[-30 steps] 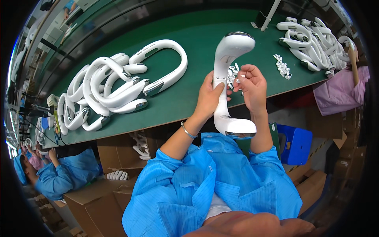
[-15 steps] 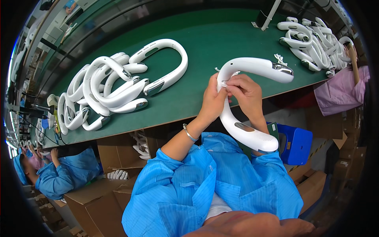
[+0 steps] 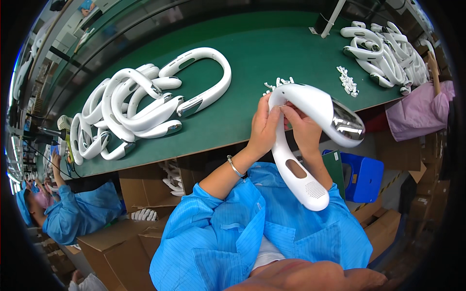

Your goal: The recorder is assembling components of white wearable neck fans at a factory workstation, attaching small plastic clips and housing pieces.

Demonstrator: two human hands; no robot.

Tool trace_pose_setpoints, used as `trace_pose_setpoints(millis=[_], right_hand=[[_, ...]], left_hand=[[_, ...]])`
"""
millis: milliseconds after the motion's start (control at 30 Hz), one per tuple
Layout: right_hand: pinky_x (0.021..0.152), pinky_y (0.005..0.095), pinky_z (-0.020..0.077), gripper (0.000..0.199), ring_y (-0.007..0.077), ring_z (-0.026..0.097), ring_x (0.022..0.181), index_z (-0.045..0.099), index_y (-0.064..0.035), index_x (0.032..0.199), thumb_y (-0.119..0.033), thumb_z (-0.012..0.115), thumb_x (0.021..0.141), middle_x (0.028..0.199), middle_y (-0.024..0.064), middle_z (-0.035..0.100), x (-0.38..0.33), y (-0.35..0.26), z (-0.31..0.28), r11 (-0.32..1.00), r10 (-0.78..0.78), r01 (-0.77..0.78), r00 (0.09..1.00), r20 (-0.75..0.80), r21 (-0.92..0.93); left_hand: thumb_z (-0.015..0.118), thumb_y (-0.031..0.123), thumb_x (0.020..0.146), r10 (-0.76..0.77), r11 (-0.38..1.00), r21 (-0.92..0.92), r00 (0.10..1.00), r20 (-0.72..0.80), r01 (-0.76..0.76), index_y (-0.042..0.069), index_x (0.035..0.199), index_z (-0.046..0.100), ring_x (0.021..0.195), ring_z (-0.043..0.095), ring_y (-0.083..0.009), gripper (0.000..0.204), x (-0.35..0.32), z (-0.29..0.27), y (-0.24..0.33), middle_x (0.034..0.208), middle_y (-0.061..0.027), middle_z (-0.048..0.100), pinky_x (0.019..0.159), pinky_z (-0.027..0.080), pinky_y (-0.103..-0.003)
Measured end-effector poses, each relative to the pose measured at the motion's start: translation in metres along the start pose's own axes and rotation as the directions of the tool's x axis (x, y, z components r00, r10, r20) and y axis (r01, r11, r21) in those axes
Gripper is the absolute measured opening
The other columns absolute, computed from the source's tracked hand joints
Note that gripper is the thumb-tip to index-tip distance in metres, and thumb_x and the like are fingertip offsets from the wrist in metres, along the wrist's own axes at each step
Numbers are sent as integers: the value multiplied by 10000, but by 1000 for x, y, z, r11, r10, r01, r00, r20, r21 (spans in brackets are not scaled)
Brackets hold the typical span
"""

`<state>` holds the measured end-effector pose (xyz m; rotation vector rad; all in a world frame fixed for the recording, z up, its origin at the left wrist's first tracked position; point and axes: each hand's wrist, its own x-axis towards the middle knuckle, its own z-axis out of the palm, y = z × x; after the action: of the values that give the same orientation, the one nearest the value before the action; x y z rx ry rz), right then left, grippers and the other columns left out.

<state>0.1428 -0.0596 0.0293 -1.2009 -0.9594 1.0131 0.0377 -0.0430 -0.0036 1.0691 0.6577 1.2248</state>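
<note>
A white U-shaped neck fan (image 3: pixel 315 104) with a mirror-like end cap is held up in front of me, off the table's near edge. My left hand (image 3: pixel 262 127) grips the middle of its curve, thumb along the inner side. My right hand (image 3: pixel 305 130) is closed at the same stretch, fingertips pressed to the inner side close to the left thumb. Whether a small part sits between those fingertips is hidden. The lower arm of the fan, with an oval opening and a dotted grille, hangs toward my chest. Small white plastic pieces (image 3: pixel 272 87) lie on the table just behind the fan.
More neck fans (image 3: pixel 141 123) are heaped on the green table (image 3: pixel 272 48) at left, and another heap (image 3: pixel 383 51) lies far right beside small white pieces (image 3: pixel 348 82). A blue bin (image 3: pixel 364 177) and cardboard boxes (image 3: pixel 114 242) stand below. Co-workers sit at left (image 3: pixel 82 213) and right (image 3: pixel 417 114).
The neck fan has turned in my hands, its mirrored end swinging down and toward me. The small white pieces behind it now show more. The co-worker at left has raised an arm.
</note>
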Motion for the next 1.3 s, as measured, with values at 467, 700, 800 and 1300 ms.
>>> trace_pose_setpoints(millis=[467,700,800,1300], right_hand=[[850,257,448,352,98,570,927,589,21,1108,-25,645,763,1009,50,644,8,14,-9,946,-177,96,954,244,309],[380,191,359,221,29,442,454,626,31,1041,9,598,823,732,31,602,21,21,-18,975,78,-132,957,278,180],[395,189,366,319,34,455,472,601,33,1142,7,597,824,748,26,600,11,7,-17,991,23,-57,963,269,119],[829,351,520,398,304,632,990,588,25,1128,-13,664,740,1066,165,645,-1,-14,-18,764,-519,620,755,401,-178]], left_hand=[[397,204,997,210,941,273,978,-11,-199,3,1143,479,798,560,-83,261,-3,-7,-14,911,-53,601,688,469,-233],[379,272,1000,-161,961,-219,986,47,167,13,1121,462,678,622,-145,297,2,-5,-9,802,-97,604,611,541,-269],[343,230,994,-223,952,-198,972,79,234,-30,1136,475,654,620,-191,325,-5,1,7,849,-139,609,580,547,-306],[523,468,916,123,979,-176,987,106,-103,13,1209,485,881,591,-141,542,-9,-20,-21,974,-73,605,754,484,-262]])
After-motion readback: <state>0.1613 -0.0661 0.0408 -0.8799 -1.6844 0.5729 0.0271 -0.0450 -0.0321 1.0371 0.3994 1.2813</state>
